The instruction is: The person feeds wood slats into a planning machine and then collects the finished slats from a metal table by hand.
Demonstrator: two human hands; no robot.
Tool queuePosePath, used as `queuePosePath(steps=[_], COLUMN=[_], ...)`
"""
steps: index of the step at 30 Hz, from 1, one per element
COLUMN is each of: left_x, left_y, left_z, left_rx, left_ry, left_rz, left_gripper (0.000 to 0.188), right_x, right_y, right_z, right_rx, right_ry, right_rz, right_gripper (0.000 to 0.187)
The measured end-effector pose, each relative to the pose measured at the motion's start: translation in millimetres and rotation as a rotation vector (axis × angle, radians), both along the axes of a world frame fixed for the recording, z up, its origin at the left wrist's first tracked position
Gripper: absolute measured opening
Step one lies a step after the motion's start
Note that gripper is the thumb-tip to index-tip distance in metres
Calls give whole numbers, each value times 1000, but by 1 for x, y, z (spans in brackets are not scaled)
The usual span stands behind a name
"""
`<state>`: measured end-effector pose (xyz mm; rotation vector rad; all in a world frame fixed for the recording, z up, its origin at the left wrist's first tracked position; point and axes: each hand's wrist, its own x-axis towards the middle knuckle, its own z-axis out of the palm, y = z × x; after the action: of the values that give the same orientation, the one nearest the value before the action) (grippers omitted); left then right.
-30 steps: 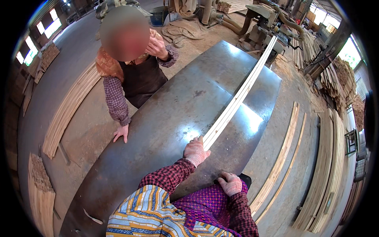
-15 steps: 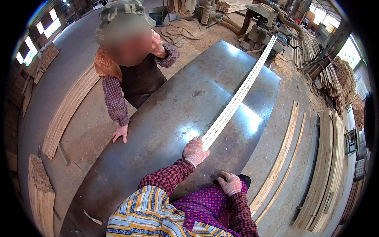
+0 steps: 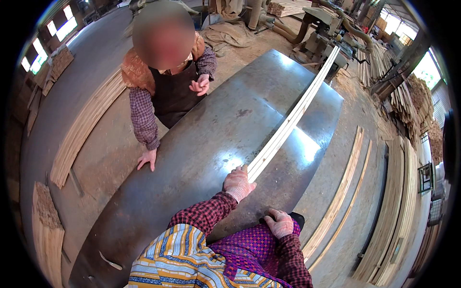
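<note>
Pale, narrow wooden strips (image 3: 293, 117) lie side by side along the table, their far end reaching a machine. My left hand (image 3: 238, 185), in a pale knitted glove, is closed around their near end. The metal-topped table (image 3: 211, 144) is dark and scuffed, with bright reflections. My right hand (image 3: 279, 223), also gloved, rests by the table's near edge beside my purple patterned garment (image 3: 249, 245). Its fingers are curled together, and nothing shows in them. Across the table, a co-worker's hand (image 3: 148, 159) leans on the edge; the co-worker's other hand (image 3: 200, 85) is raised.
A machine (image 3: 319, 41) with hoses stands beyond the table's far end. Two loose strips (image 3: 338, 192) and a stack of long boards (image 3: 389, 211) lie on the floor at right. More board stacks (image 3: 86, 127) are at left. A wood splinter (image 3: 110, 260) lies on the table.
The co-worker's raised hand has come down from beside the head to chest height, and the head has shifted right. My hands hold their places on the strips and at the table edge.
</note>
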<state>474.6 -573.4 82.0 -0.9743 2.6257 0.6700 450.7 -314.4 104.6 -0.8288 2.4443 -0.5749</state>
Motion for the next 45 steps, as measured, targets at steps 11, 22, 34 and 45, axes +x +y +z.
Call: queuePosePath(steps=[11, 22, 34, 45], left_x=[5, -3, -5, -5], left_y=[2, 2, 3, 4], left_z=[-14, -9, -6, -1], left_rx=[-4, 15, -31, -43], left_ry=[127, 47, 13, -12], left_rz=[14, 50, 11, -5], left_gripper=[73, 82, 81, 84], right_x=[0, -5, -4, -3], right_y=[2, 6, 1, 1], right_z=[-8, -15, -3, -3], right_rx=[-69, -46, -2, 6], right_ry=[43, 36, 9, 21], right_rz=[15, 7, -8, -23], right_gripper=[37, 41, 39, 42])
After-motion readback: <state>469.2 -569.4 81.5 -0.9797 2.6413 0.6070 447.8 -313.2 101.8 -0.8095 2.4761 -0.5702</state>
